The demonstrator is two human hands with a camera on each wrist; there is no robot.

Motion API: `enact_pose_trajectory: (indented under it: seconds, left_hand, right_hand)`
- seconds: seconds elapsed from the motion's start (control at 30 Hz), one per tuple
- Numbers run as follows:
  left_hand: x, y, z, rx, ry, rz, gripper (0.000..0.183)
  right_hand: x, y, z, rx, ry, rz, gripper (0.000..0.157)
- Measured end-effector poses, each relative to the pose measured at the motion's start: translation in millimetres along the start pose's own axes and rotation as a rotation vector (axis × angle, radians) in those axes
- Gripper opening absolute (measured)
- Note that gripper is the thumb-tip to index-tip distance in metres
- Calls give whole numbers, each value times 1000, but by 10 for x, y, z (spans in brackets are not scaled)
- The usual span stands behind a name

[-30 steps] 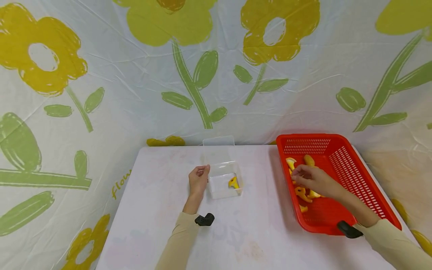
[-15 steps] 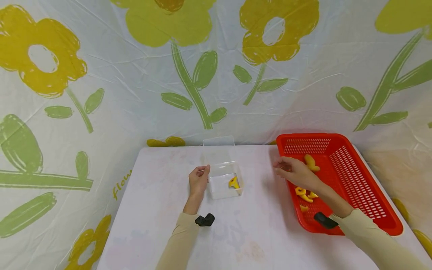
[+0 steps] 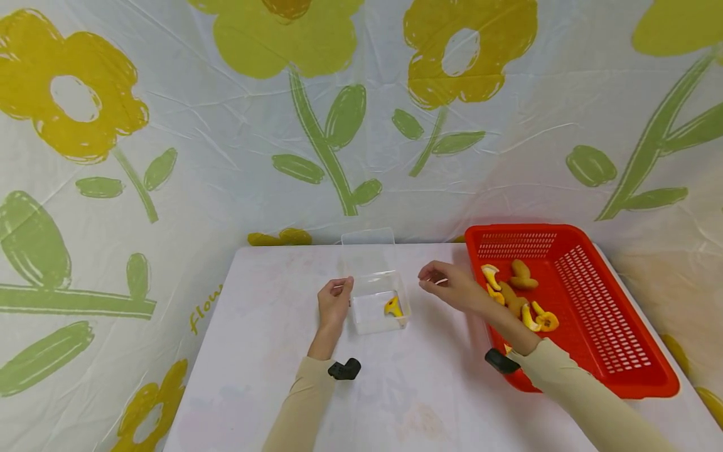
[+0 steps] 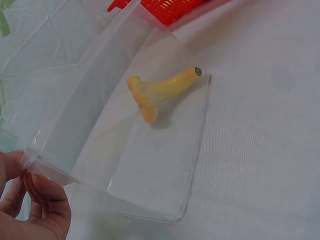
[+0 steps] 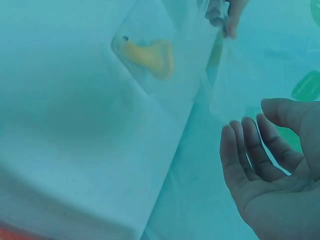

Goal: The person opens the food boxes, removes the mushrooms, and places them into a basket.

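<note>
A clear plastic box [image 3: 377, 326] with its lid raised stands on the table. My left hand [image 3: 334, 304] pinches its left rim near the hinge corner; in the left wrist view, thumb and fingers [image 4: 47, 192] close on that corner. Inside the box lies one yellow toy-like mushroom [image 4: 167, 90] with a flared cap. My right hand [image 3: 449, 285] hovers between the box and the red basket [image 3: 587, 339], fingers loosely bent. In the right wrist view nothing shows between its thumb and fingers [image 5: 232, 155].
Several yellow mushrooms [image 3: 530, 317] and brown lumpy pieces [image 3: 522, 276] lie in the left part of the red basket, partly behind the right forearm. The clear lid [image 3: 368, 236] stands up at the table's back edge. A flower-print cloth [image 3: 237, 157] hangs behind the table [image 3: 271, 276].
My right hand has moved left, out from over the red basket toward the clear box. The left hand and the box have stayed in place.
</note>
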State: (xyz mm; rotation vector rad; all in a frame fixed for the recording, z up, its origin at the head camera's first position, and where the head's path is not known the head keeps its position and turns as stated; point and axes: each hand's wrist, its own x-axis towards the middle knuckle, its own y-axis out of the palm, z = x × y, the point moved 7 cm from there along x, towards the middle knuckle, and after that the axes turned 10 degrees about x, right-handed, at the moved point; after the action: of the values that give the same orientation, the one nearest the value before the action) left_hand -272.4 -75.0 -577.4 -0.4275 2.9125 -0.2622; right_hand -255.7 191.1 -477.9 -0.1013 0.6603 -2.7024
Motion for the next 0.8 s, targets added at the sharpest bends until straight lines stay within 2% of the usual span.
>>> enact_pose_trajectory:
  seconds: [0.1,0.27,0.47,0.57,0.8]
  left_hand:
    - [0,-1,3,0,-6,-1,22]
    - [13,1,21,4,-4,-5,23]
    - [15,11,15,16,-19,2,24]
    - [14,6,16,24,-15,1,24]
    - [7,-8,16,24,-18,0,24]
  right_hand:
    - [63,127,39,4,12,15,21]
    - [188,333,130,23,-34,46,20]
    - [352,566,139,26,-87,89,18]
    - [427,693,132,8,-136,141,19]
    - [550,986,111,-131,-222,301,20]
